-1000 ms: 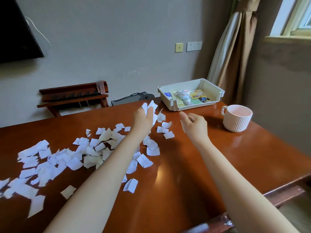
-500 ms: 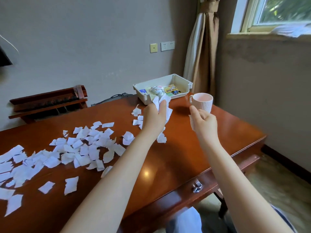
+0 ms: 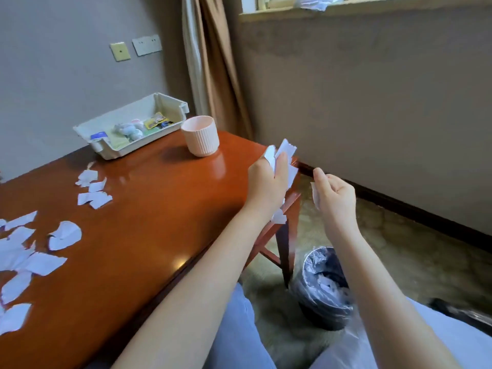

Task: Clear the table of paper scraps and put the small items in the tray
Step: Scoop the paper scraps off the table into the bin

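Head view. The step in hand looks like carrying gathered paper to be dumped. The left hand (image 3: 266,182) is right of the cup (image 3: 201,139) and nearer the camera, at the corner of the tabletop (image 3: 159,209). Its fingers are clamped round a wad of scraps (image 3: 283,151) that pokes out above and below the fist. The right hand (image 3: 334,198), further right of the cup and past the table's edge, pinches a single scrap (image 3: 315,195) between thumb and curled fingers.

On the floor, right of the cup and well below it, stands a lined bin (image 3: 323,286) with paper in it. The next move, I judge, calls for both hands to clear the edge and come low over the bin before letting go, since light paper drifts.

There is free air between the corner and the wall. The table leg (image 3: 285,249) stands just beside the bin, and the person's knees are near it.

Much is left to do: loose scraps (image 3: 65,235) lie well left of the cup. The tray (image 3: 106,153), just behind and left of the cup, holds small items (image 3: 130,130).
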Motion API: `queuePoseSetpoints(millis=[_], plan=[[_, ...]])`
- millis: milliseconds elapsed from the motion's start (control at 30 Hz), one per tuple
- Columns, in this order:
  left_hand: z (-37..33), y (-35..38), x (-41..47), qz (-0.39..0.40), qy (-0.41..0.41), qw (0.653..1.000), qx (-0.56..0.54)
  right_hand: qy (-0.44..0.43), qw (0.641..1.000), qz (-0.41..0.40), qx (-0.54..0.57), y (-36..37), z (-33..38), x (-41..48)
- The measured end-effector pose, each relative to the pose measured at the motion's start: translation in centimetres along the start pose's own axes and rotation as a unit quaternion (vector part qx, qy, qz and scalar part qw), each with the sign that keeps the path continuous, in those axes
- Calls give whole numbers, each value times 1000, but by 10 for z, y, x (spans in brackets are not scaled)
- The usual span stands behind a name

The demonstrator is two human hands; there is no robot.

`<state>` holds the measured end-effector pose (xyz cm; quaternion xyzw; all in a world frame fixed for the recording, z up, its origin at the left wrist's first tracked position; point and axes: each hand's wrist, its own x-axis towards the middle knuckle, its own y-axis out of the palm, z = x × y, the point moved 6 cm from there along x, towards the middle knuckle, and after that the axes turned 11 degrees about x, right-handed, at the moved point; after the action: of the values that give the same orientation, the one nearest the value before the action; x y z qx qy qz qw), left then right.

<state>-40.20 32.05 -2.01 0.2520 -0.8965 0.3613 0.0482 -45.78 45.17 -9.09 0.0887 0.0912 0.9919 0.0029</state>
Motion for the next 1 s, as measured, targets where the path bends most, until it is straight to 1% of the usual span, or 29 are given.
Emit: queuePoseSetpoints(millis=[133, 267, 367, 467, 567, 700, 833, 933, 1000], plan=[[-9, 70, -3, 53, 23, 998, -5, 29, 998, -57, -23, -61, -35, 11], [9, 141, -6, 125, 9, 992, 15, 72, 989, -110, -64, -113, -82, 13], [34, 191, -10, 198, -24, 979, 48, 110, 980, -126, -107, -143, -123, 14], [62, 231, -7, 236, -47, 968, 68, 146, 970, -123, -152, -165, -162, 20], [91, 265, 4, 255, -60, 959, 105, 169, 957, -102, -214, -179, -200, 35], [116, 301, 24, 264, -50, 956, 115, 189, 924, -48, -329, -184, -247, 63], [138, 334, 38, 284, -48, 951, 112, 227, 879, 1, -419, -182, -299, 87], [148, 354, 43, 299, -40, 946, 115, 247, 833, 62, -491, -178, -339, 93], [154, 367, 46, 305, -30, 944, 121, 260, 810, 96, -516, -176, -361, 92]])
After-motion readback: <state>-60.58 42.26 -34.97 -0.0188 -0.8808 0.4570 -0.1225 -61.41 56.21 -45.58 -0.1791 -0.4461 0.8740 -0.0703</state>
